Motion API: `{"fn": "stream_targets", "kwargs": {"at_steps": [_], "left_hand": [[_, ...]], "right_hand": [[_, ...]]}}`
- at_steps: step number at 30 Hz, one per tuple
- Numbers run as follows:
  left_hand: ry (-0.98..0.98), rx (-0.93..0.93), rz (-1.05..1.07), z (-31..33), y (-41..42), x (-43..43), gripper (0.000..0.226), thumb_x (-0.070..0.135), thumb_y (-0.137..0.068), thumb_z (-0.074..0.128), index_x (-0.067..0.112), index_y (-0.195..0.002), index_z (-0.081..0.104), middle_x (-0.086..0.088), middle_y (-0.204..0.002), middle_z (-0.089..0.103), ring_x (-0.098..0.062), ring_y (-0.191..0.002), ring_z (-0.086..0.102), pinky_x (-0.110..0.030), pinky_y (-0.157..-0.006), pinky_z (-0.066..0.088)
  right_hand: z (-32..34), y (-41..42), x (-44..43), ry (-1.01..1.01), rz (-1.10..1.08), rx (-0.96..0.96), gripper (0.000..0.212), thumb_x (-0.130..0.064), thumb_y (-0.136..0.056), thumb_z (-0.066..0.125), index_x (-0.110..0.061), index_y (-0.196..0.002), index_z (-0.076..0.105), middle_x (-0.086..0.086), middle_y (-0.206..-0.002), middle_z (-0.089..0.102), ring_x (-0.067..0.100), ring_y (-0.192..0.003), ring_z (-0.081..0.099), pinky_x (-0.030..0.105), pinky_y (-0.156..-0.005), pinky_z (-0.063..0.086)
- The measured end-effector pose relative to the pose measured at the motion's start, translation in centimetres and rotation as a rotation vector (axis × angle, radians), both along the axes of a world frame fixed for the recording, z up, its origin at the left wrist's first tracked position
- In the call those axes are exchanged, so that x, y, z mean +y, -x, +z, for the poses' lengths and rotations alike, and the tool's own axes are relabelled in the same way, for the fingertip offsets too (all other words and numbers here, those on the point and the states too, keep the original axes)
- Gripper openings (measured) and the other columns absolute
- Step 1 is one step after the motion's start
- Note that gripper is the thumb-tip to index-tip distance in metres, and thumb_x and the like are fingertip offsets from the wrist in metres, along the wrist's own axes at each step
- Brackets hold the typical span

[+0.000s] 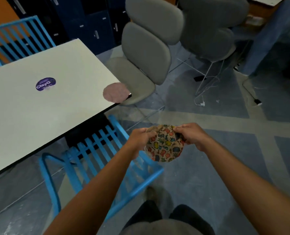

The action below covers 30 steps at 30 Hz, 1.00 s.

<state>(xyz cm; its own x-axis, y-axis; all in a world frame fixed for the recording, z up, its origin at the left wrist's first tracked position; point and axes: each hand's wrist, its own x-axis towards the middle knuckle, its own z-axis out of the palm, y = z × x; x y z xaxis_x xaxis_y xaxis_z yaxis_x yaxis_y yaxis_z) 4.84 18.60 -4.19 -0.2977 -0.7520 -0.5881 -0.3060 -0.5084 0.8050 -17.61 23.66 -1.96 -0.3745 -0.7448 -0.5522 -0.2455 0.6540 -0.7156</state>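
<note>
**Left hand** (141, 136) and **right hand** (190, 135), raised over the floor just off the right corner of the white table (39, 116), on the wearer's side. Each hand pinches the upper rim of a round patterned cloth (164, 150) between thumb and curled fingers. The cloth is beige with small coloured shapes. It hangs between the two hands, clear of the table and touching nothing else.

Against the table's near edge, under the left forearm, stands a blue slatted chair (93, 155). On the table's right corner lies a round pink cloth (115, 92), reaching the edge. Nearer the table's middle sits a purple sticker (45, 84).

Beyond the table's right edge stand grey padded chairs (146, 53), with white cables (207, 89) on the floor farther from the table. A second blue chair (18, 36) stands at the table's far side.
</note>
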Motion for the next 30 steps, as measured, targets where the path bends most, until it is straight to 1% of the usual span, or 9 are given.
{"fn": "stream_targets", "kwargs": {"at_steps": [4,7,11,15,18,20,23,27,30], "left_hand": [[0.000,-0.025,0.134,-1.0,-1.4,-3.8,0.022,0.040,-0.096,0.077,0.022,-0.108,0.083,0.004,-0.097,0.085,-0.017,-0.093,0.080,-0.026,-0.065,0.060],[-0.014,-0.031,0.239,-1.9,-2.5,-6.9,0.025,0.041,-0.093,0.078,0.024,-0.111,0.082,0.000,-0.102,0.085,-0.021,-0.097,0.081,-0.037,-0.074,0.067],[-0.023,-0.072,0.388,-2.3,-3.0,-11.1,0.022,0.039,-0.091,0.081,0.025,-0.108,0.084,0.000,-0.102,0.085,-0.020,-0.096,0.080,-0.033,-0.070,0.064],[-0.073,-0.082,0.537,-2.6,-2.8,-15.0,0.022,0.033,-0.089,0.084,0.017,-0.105,0.086,-0.004,-0.099,0.085,-0.021,-0.092,0.081,-0.031,-0.069,0.065],[-0.129,-0.046,0.611,-2.8,-2.3,-17.5,0.030,0.029,-0.089,0.086,0.009,-0.111,0.084,-0.008,-0.100,0.085,-0.023,-0.093,0.083,-0.034,-0.078,0.068],[-0.147,-0.083,0.613,-3.0,-2.1,-19.3,0.034,0.035,-0.085,0.089,0.011,-0.109,0.084,-0.006,-0.097,0.085,-0.020,-0.091,0.083,-0.032,-0.078,0.066],[-0.155,-0.133,0.610,-3.4,-2.3,-21.7,0.041,0.039,-0.082,0.089,0.017,-0.116,0.084,-0.003,-0.100,0.085,-0.020,-0.092,0.080,-0.030,-0.071,0.063],[-0.118,-0.225,0.572,-2.7,-3.8,-26.0,0.047,0.036,-0.084,0.089,0.010,-0.122,0.079,-0.011,-0.113,0.081,-0.027,-0.100,0.077,-0.045,-0.087,0.067],[-0.040,-0.296,0.535,-1.0,-5.4,-30.3,0.037,0.035,-0.086,0.088,0.012,-0.114,0.081,-0.009,-0.111,0.080,-0.022,-0.095,0.075,-0.033,-0.068,0.065]], "right_hand": [[-0.6,-0.9,-6.6,-0.022,0.160,-0.026,0.020,-0.031,-0.089,0.074,-0.012,-0.086,0.081,0.006,-0.080,0.079,0.014,-0.062,0.070,0.025,-0.051,0.049],[-1.6,-1.8,-11.9,-0.023,0.287,-0.056,0.021,-0.030,-0.088,0.073,-0.010,-0.090,0.081,0.013,-0.090,0.079,0.024,-0.077,0.072,0.034,-0.064,0.055],[-3.0,-2.9,-19.7,-0.028,0.419,-0.090,0.012,-0.030,-0.088,0.074,-0.020,-0.086,0.080,0.005,-0.091,0.079,0.017,-0.077,0.075,0.024,-0.051,0.057],[-4.6,-3.6,-26.3,-0.063,0.548,-0.140,0.012,-0.031,-0.087,0.075,-0.019,-0.086,0.079,0.004,-0.093,0.079,0.021,-0.085,0.075,0.043,-0.069,0.066],[-5.2,-3.6,-30.2,-0.054,0.682,-0.065,0.018,-0.038,-0.085,0.078,-0.020,-0.087,0.080,-0.001,-0.089,0.078,0.016,-0.081,0.073,0.026,-0.053,0.056],[-5.2,-3.4,-32.7,-0.073,0.775,-0.046,0.018,-0.042,-0.086,0.079,-0.024,-0.089,0.078,-0.006,-0.090,0.076,0.011,-0.082,0.071,0.023,-0.056,0.051],[-5.2,-3.5,-36.0,-0.090,0.875,-0.027,0.014,-0.039,-0.088,0.078,-0.025,-0.089,0.077,-0.009,-0.090,0.073,0.008,-0.081,0.068,0.022,-0.055,0.051],[-4.8,-4.7,-40.1,-0.108,0.875,-0.066,0.013,-0.033,-0.089,0.079,-0.020,-0.090,0.078,0.002,-0.102,0.075,0.020,-0.092,0.071,0.034,-0.063,0.062],[-3.6,-6.3,-44.1,-0.072,0.876,-0.081,0.014,-0.031,-0.091,0.078,-0.017,-0.089,0.076,0.004,-0.099,0.074,0.020,-0.087,0.070,0.030,-0.051,0.059]]}}
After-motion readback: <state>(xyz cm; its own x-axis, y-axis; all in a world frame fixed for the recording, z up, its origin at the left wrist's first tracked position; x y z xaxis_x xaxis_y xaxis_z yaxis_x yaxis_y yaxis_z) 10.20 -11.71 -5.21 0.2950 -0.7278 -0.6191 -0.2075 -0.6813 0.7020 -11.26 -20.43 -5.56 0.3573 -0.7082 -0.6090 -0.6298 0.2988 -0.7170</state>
